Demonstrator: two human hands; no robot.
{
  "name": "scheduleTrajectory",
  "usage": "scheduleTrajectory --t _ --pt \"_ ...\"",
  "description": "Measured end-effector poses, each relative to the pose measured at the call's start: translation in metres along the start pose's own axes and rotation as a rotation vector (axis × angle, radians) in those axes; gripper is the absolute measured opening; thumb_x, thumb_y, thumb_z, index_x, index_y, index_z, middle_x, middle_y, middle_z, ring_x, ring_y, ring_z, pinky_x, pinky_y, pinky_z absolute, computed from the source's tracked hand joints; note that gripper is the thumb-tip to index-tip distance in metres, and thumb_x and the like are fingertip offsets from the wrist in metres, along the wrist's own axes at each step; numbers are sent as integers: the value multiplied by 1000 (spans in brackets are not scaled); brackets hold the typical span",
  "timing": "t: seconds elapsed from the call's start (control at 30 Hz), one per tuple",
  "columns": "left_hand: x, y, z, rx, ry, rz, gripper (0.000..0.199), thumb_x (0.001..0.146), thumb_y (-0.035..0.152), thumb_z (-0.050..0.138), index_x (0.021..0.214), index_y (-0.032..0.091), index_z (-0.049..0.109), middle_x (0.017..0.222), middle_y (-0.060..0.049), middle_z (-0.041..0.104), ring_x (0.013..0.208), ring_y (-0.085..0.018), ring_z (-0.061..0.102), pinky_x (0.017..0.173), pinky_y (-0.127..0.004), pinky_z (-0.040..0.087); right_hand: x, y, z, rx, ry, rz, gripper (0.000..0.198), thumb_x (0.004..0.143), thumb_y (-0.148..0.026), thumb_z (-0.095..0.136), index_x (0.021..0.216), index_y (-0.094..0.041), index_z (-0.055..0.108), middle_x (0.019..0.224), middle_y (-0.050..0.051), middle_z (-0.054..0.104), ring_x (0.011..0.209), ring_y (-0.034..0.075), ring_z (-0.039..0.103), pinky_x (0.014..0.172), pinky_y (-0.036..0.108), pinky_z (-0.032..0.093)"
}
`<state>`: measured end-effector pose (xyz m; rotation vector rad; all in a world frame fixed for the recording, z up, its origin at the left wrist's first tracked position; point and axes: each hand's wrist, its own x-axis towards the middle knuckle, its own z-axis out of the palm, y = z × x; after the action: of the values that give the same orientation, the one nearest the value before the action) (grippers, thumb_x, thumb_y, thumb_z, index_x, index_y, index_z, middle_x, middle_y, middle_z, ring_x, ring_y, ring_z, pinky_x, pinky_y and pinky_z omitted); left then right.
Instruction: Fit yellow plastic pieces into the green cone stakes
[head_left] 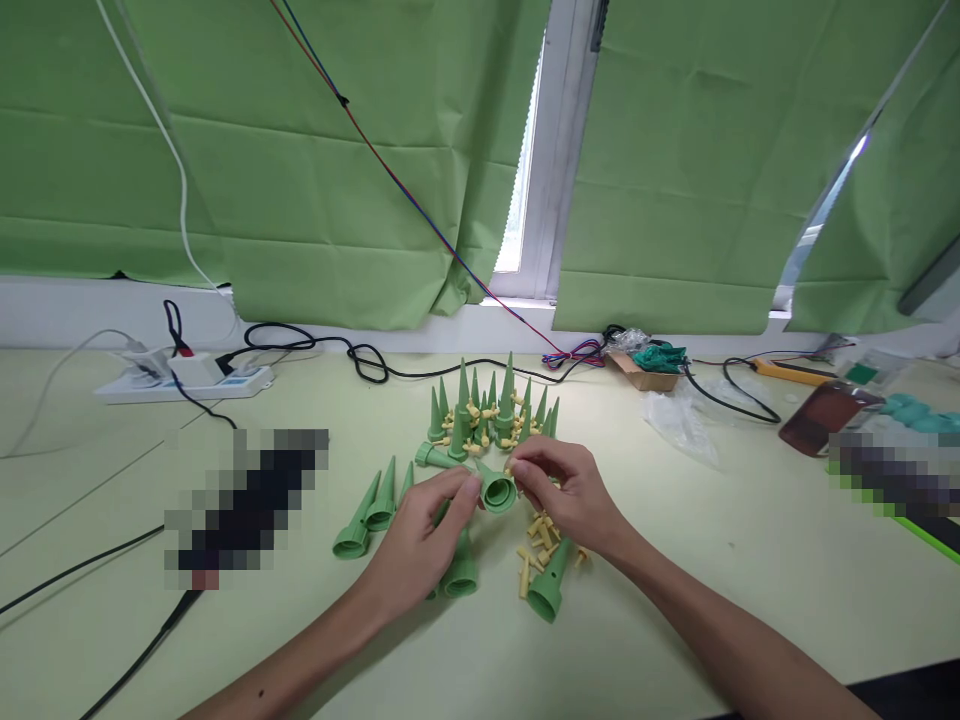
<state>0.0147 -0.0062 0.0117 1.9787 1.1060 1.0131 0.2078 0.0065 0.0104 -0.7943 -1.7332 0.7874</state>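
Note:
My left hand (431,525) grips a hollow green plastic spike (498,493) by its side, the round open end facing me. Thumb and finger of my right hand (562,490) pinch a small yellow plug (510,468) against the spike's side; most of the plug is hidden by the fingertips. Loose yellow plugs (541,540) lie below my right hand, beside another green spike (547,592). Under and left of my left hand rest more green spikes (352,535). Behind both hands stands a cluster of upright green spikes (463,400), several with yellow plugs in their sides.
A white power strip (187,383) with plugs and cables lies at the back left. A blurred dark object (247,505) is nearer on the left. At the right are a small cardboard box (641,372), clear plastic bags (679,425) and a dark red bottle (825,415).

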Motion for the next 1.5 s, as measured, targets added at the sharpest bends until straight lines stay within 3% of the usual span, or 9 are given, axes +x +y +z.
scheduleTrajectory --t 0.33,0.63,0.93,1.23,1.33,1.5 --pt "0 1 -2 67 -20 69 27 97 43 45 84 22 56 82 -2 56 76 -19 51 70 -30 43 0 3 1 -40 -10 43 25 95 -37 54 80 -19 62 60 -3 50 50 11 42 49 24 35" --pt "0 -4 -1 195 43 157 20 94 35 54 80 22 49 79 0 48 73 -17 49 67 -28 41 2 4 1 -135 -16 22 26 94 -36 54 76 -19 62 63 -1 54 56 12 44 52 24 35" --pt "0 -7 2 275 70 268 10 96 24 49 87 21 55 86 -2 52 75 -16 51 69 -27 43 1 6 5 -178 -4 65 27 93 -35 54 72 -18 60 60 -2 51 53 11 41 49 23 31" --pt "-1 -8 3 139 197 114 15 96 32 53 108 24 56 95 -1 60 78 -15 56 69 -25 46 -1 9 14 -94 126 117 28 93 -35 55 72 -17 56 59 -3 47 52 10 40 49 24 32" --pt "2 -7 2 49 218 43 17 96 36 51 92 22 59 85 -1 60 76 -15 56 68 -24 45 -1 10 14 -64 178 141 28 93 -37 55 74 -17 57 59 -3 48 52 11 41 48 23 33" --pt "4 -6 1 -10 164 -113 45 96 50 45 69 18 62 60 3 50 53 -11 42 51 -24 35 -2 10 14 -87 206 111 25 94 -34 54 76 -17 58 60 -3 48 52 11 42 49 23 34"
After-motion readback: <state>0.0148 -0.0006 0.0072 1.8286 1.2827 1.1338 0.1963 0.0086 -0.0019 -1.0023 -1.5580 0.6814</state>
